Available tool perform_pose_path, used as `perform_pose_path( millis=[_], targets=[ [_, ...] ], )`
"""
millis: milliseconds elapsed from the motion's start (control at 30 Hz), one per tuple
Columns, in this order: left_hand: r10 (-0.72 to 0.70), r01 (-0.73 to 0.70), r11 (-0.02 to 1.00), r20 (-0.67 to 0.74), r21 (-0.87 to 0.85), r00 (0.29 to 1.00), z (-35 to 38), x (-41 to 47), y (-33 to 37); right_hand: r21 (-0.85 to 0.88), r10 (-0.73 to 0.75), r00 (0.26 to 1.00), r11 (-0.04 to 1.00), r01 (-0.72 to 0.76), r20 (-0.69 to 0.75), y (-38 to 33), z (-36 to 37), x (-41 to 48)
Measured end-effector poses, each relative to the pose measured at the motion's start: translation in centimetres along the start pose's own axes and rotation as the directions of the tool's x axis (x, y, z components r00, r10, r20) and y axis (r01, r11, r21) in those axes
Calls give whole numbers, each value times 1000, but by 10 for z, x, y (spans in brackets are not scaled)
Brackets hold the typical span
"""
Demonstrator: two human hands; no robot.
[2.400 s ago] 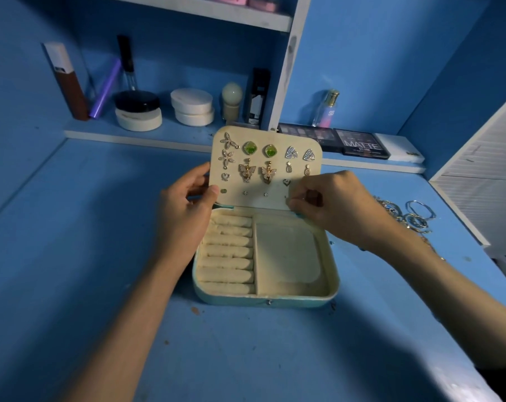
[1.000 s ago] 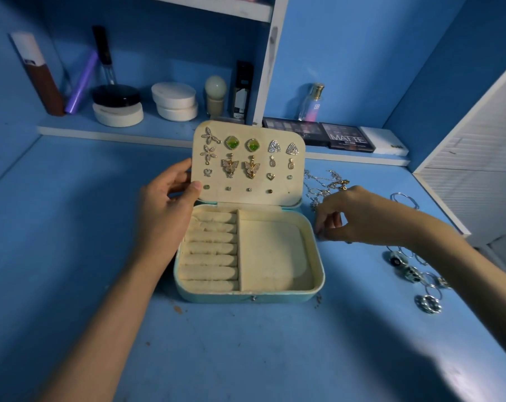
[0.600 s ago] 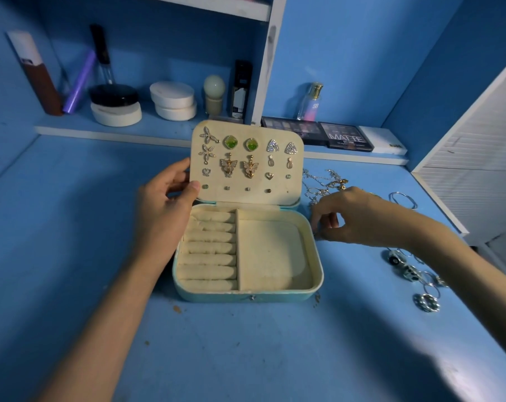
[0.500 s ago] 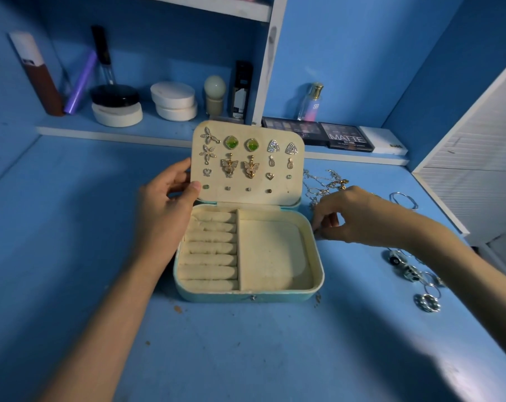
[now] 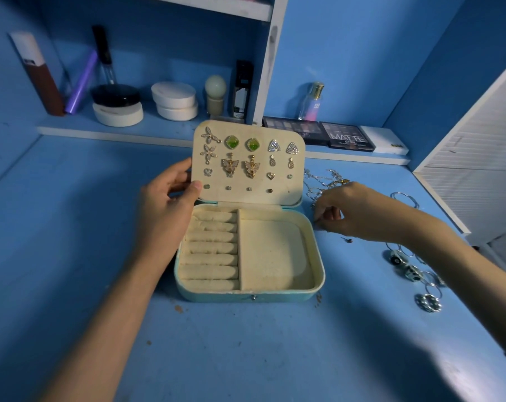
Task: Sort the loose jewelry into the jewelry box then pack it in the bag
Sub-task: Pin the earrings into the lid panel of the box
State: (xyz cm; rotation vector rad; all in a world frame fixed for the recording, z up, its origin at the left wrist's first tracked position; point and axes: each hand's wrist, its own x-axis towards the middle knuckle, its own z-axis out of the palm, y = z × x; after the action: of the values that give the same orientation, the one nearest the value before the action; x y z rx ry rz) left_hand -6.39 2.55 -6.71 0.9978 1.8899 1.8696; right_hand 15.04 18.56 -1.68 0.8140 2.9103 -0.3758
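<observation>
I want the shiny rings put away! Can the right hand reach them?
Probably yes. The rings lie bare on the table beside the forearm, nothing over them; the right hand only needs to pull back.

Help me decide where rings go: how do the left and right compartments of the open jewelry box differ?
The left compartment is filled with padded rolls stacked in rows; the right compartment is one flat-floored well. The left compartment is narrower, the right compartment wider. Both are cream-lined, hold no jewelry, and sit side by side in the jewelry box base.
</observation>
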Motion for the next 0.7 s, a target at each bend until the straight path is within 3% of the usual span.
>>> perform_pose_path(
  millis=[333, 500, 700],
  targets=[
    [9, -9, 1000, 0, -10, 1000, 0, 0, -1, 53, 20, 999, 998, -21, 26, 1, 2, 2],
    [-1, 1, 1000, -4, -9, 1000, -1, 1, -1, 122, -10, 991, 992, 27, -135, 4, 11, 1],
    [-9, 9, 1000, -4, -5, 1000, 0, 0, -1, 215, 52, 973, 977, -3, -225, 6, 19, -3]
  ],
)
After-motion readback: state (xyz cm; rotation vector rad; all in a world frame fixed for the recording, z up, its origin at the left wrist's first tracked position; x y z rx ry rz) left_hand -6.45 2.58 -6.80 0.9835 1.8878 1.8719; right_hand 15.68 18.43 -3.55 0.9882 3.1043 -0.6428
